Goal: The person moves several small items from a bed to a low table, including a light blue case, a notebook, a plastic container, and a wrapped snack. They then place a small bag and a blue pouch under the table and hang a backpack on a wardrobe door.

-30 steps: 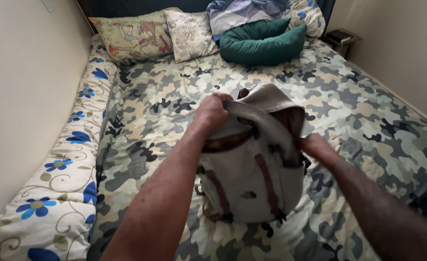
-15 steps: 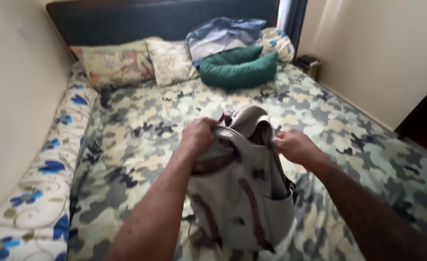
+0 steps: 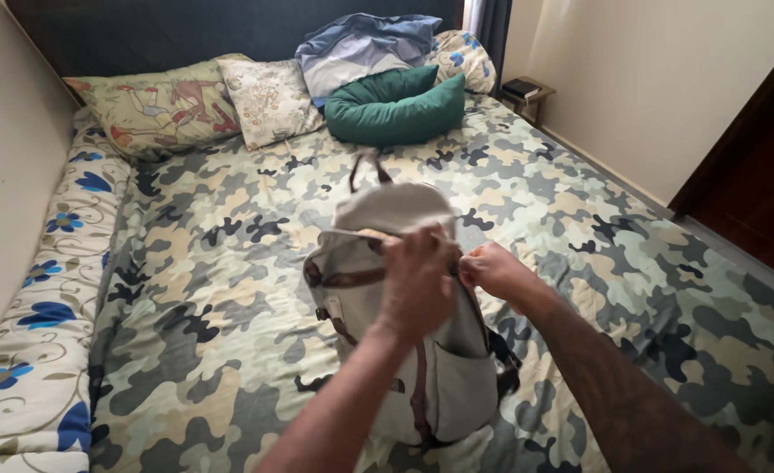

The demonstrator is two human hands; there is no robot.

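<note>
A beige backpack [image 3: 371, 289] with brown leather straps stands upright on the camouflage bedspread [image 3: 229, 263]. My left hand [image 3: 418, 282] is clenched on the fabric at the top front of the backpack, just under its flap. My right hand [image 3: 490, 268] is closed on the backpack's upper right edge, close beside the left hand. The flap hangs forward and a brown carry loop sticks up behind it. What lies inside the backpack is hidden.
Two patterned pillows [image 3: 176, 103], a green curved cushion [image 3: 395, 107] and a bundled blue blanket [image 3: 360, 48] lie at the headboard. A white quilt with blue flowers [image 3: 36, 307] runs along the left wall. A small bedside table [image 3: 525, 89] stands at the back right.
My left hand has moved from the backpack's top left across to its front centre. Both hands now sit close together. The view has shifted right, showing more floor and a dark doorway.
</note>
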